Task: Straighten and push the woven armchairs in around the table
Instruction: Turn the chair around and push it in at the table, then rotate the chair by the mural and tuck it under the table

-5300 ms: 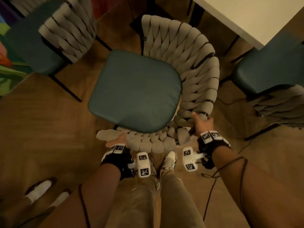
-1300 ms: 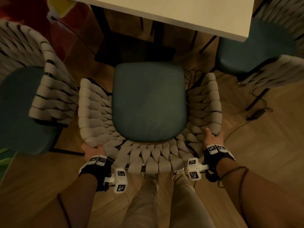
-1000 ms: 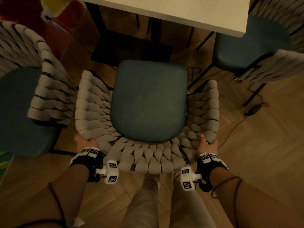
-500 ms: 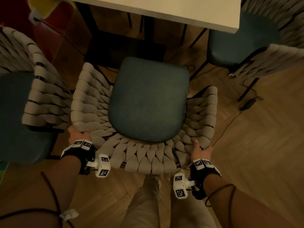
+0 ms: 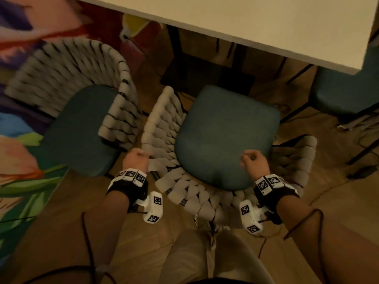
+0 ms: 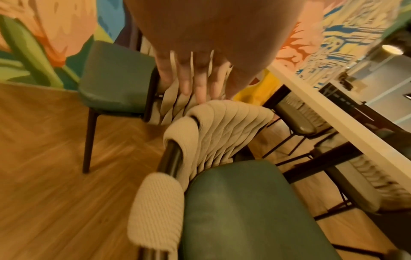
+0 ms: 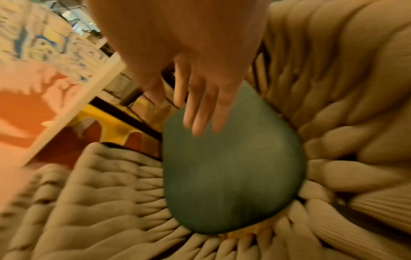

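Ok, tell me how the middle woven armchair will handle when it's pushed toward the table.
The middle armchair probably slides easily: thin dark legs on smooth wood floor. Its woven back looks padded, so pushing there may give slightly. It stands close beside the left armchair, so a crooked push could knock the two together.

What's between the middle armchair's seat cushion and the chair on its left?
The middle armchair's own woven armrest, then a narrow strip of wood floor, seen in the head view.

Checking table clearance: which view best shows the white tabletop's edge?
The head view: the white tabletop edge runs unblurred above the teal seat cushion. Left wrist shows it receding obliquely; right wrist only a blurred strip.
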The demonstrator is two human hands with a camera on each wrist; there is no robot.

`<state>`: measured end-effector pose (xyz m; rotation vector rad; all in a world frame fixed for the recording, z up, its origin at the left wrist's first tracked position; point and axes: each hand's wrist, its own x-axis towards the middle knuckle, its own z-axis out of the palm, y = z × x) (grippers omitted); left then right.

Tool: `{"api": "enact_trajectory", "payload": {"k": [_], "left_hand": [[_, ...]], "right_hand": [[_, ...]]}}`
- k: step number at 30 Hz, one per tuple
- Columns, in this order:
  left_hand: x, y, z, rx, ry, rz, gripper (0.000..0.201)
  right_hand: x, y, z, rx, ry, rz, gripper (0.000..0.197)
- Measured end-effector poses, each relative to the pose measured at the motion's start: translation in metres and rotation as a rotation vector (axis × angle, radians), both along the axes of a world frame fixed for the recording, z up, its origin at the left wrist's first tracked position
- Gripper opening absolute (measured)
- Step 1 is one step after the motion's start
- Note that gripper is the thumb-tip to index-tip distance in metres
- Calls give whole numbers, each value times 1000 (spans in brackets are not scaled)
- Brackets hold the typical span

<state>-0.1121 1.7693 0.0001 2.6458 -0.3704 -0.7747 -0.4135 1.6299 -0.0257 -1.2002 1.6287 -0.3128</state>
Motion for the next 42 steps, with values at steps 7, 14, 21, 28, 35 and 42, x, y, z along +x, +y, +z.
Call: {"api": "enact_trajectory", "payload": {"k": [7, 14, 21, 28, 35, 42], "left_hand": [[54, -7, 33, -45, -84, -101, 16], [177, -42, -1, 10, -194, -290, 27], [259, -103, -44, 145, -2, -388, 66], [261, -128, -71, 120, 39, -476, 47], [233, -64, -61, 164, 67, -545, 52], [182, 56, -58, 244, 69, -619, 57]], "right_hand": [[92, -12, 28, 183, -225, 348, 21], [219, -19, 43, 89, -221, 408, 9], [301, -7, 38, 115, -206, 339, 13], [316, -10, 33, 105, -184, 307, 14], [338, -17, 27, 88, -234, 475, 15], [369, 3, 13, 171, -334, 675, 15]]}}
